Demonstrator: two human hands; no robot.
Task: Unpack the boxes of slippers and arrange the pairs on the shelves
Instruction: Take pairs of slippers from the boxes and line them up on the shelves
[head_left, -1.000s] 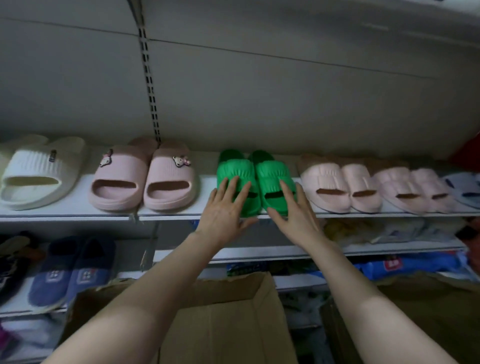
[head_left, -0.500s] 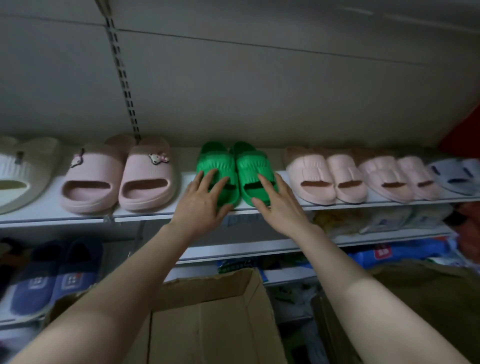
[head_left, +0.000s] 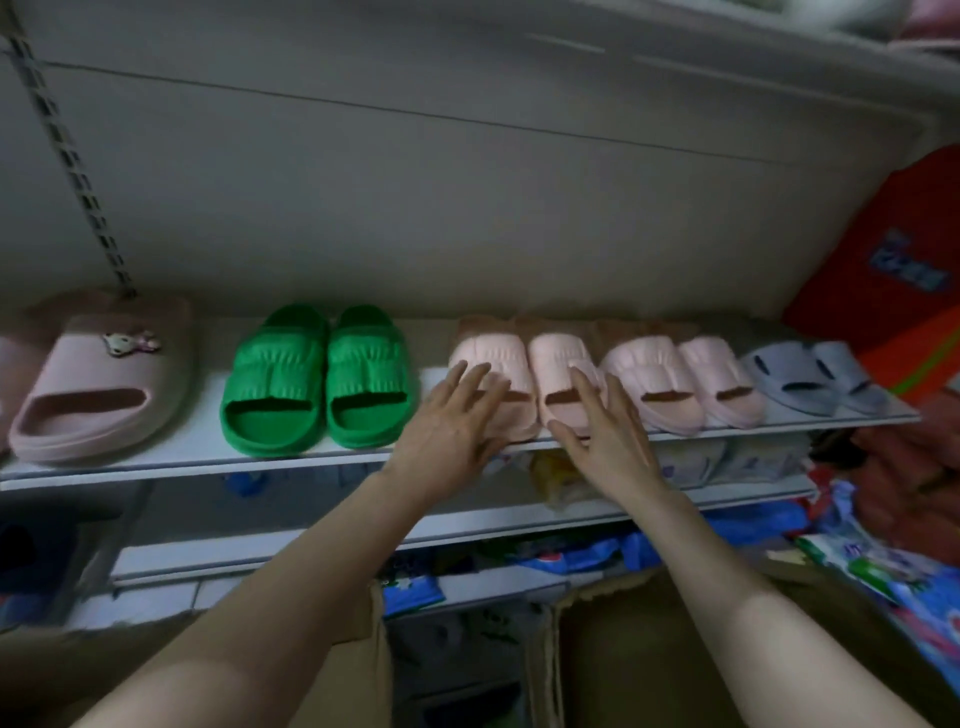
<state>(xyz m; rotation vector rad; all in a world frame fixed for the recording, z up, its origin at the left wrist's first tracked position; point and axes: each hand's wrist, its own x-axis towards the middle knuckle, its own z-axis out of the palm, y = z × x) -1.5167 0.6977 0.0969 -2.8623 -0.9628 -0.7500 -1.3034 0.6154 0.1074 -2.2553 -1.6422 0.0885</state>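
Nearby, green slippers beside pink pair.

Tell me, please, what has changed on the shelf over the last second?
The left hand and right hand moved right, off the green slippers, and now lie flat on the pale pink pair beside them. Nothing is held. All pairs stayed on the shelf.
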